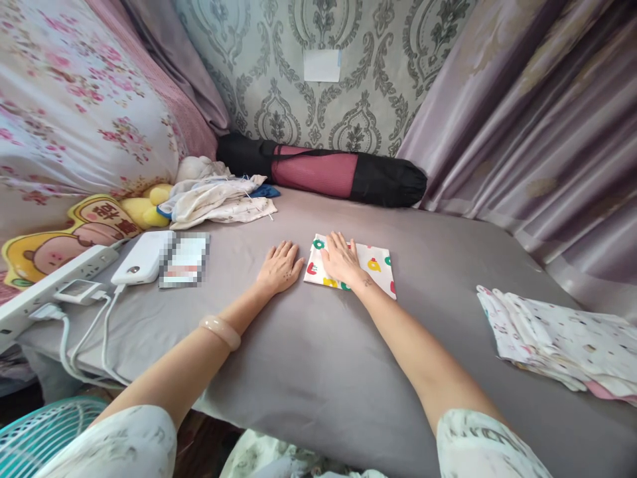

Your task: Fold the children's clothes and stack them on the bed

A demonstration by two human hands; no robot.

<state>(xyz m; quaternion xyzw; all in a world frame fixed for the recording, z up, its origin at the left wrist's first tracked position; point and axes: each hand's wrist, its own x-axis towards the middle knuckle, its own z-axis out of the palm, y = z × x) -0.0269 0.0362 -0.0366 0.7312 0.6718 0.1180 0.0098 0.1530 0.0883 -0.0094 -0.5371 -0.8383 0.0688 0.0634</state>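
Note:
A folded white cloth printed with red, green and yellow shapes lies flat on the grey bed sheet. My right hand rests palm down on its left half, fingers stretched out, hiding part of the print. Just left of the cloth, my left hand lies flat on the sheet with nothing in it, its fingers extended and apart from the cloth. A pale bangle circles my left forearm.
Folded white printed cloths lie at the right. At the left are a power strip, a white power bank with cables and a blurred flat item. Rumpled clothes and a rolled mat in a bag lie behind.

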